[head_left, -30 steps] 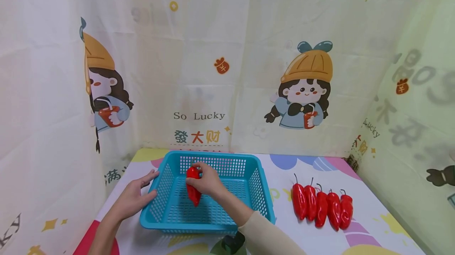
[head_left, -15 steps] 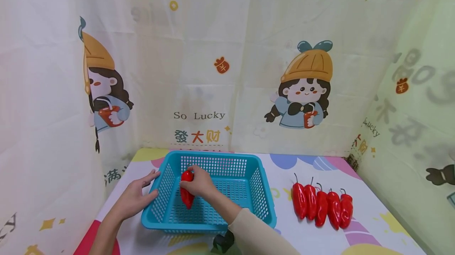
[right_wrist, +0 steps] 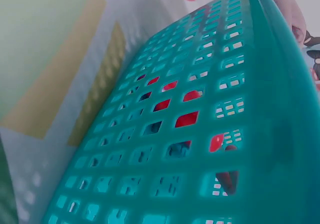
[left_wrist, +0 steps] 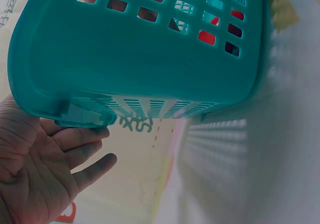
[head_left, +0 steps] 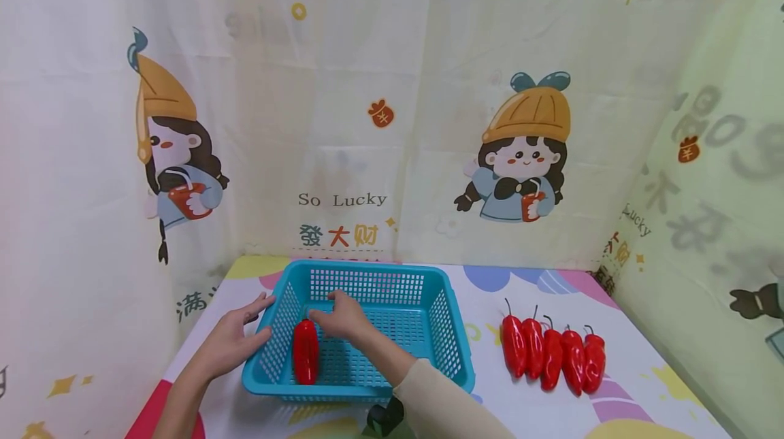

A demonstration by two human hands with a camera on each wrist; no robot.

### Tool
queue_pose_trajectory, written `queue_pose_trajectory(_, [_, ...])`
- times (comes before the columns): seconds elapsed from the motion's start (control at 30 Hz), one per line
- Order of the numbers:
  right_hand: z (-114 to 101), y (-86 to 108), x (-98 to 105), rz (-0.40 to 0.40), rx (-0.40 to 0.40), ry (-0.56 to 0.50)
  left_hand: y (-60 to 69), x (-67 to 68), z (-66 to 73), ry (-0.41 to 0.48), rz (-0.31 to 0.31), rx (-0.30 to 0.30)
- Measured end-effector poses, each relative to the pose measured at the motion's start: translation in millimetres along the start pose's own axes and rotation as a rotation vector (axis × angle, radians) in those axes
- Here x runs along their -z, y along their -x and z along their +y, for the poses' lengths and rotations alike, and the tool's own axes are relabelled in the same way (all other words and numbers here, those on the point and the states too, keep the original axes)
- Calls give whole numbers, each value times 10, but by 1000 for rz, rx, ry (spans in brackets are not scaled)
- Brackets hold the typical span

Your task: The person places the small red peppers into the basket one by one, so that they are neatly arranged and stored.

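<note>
A red chili pepper (head_left: 305, 354) lies inside the blue plastic basket (head_left: 392, 337), near its left side, stem away from me. My right hand (head_left: 343, 320) hovers over the basket just right of the pepper's stem end, thumb and fingers spread and holding nothing. At the basket's left rim, my left hand (head_left: 228, 342) rests with extended fingers. The left wrist view has this hand (left_wrist: 45, 164) under the rim of the basket wall (left_wrist: 125, 59), fingers fairly straight. Through the holes in the right wrist view, red patches of the pepper (right_wrist: 187, 119) show.
Several red chili peppers (head_left: 552, 357) lie side by side on the patterned table to the right of the basket. A printed cloth (head_left: 429, 153) hangs behind and along both sides. A dark object (head_left: 386, 417) sits at the basket's front edge by the right sleeve.
My right hand carried the pepper leftward in the basket and let go of it. The pepper now lies on the basket floor. The left hand stays at the rim.
</note>
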State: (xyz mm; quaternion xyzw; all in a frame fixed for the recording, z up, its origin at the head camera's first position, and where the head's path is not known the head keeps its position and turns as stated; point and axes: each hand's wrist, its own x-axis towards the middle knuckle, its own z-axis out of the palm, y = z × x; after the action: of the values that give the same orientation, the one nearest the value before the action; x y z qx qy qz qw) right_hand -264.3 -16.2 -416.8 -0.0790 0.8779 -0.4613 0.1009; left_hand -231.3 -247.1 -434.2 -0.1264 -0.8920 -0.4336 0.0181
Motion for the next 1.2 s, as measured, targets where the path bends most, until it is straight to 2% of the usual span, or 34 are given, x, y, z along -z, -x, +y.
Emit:
queue_pose_trajectory(0.27, [-41,94,97,23,50,22,6,3,7,-7,1,7])
queue_pose_trajectory(0.57, [26,187,307,25,71,-108,-1,-9,24,-6,4,19])
queue_pose_trajectory(1.03, [88,429,523,21,125,-196,2,-37,31,32,0,18])
queue_pose_trajectory(1.2, [138,506,594,23,155,-180,-3,-35,32,16,-6,23])
